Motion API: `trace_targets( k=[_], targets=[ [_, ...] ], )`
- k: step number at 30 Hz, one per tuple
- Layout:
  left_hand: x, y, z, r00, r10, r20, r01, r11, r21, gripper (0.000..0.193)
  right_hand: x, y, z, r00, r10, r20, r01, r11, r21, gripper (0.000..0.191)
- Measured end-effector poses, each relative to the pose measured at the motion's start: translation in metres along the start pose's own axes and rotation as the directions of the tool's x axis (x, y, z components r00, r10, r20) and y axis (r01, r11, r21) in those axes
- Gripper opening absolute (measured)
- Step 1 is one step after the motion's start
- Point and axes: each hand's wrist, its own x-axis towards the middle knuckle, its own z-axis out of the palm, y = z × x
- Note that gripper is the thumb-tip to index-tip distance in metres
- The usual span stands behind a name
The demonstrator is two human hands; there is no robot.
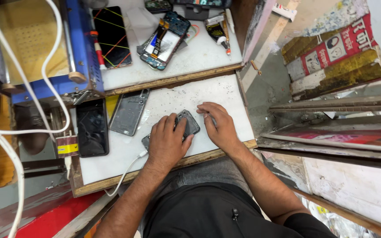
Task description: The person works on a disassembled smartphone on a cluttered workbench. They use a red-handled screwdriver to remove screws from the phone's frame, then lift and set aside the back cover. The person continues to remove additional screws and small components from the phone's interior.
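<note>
White bench (225, 94), wood-edged, seen at frame centre. Blue machine (82, 48) at 10 o'clock, white cables (45, 75) draped over it. Black phone (92, 128) laid flat at 9 o'clock of the hands; grey back cover (129, 112) just beside it, toward 3. Opened phone with exposed boards (163, 39) seen on the upper shelf at 12 o'clock. Left hand (167, 143) pressed flat over a dark phone (189, 122), fingers spread, grip not closed round it. Right hand (218, 125) touching the same phone's edge from 3 o'clock, fingers curled loosely; whether anything is pinched cannot be told. White charging cable (126, 174) run from the phone toward 7 o'clock.
</note>
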Motion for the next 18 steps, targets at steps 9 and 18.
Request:
trace_targets(
  k=[9, 18],
  targets=[
    [-0.0032, 0.0006, -0.0004, 0.999, 0.038, 0.01, -0.038, 0.999, 0.03, 0.059, -0.0001, 0.0066, 0.004, 0.987, -0.161, -0.001, 0.159, 0.974, -0.163, 0.023],
    [-0.0035, 0.0005, 0.004, 0.998, 0.028, 0.065, -0.032, 0.998, 0.057, 0.06, 0.001, 0.0077, 0.0045, 0.971, -0.195, 0.142, 0.228, 0.931, -0.285, 0.022]
  ],
)
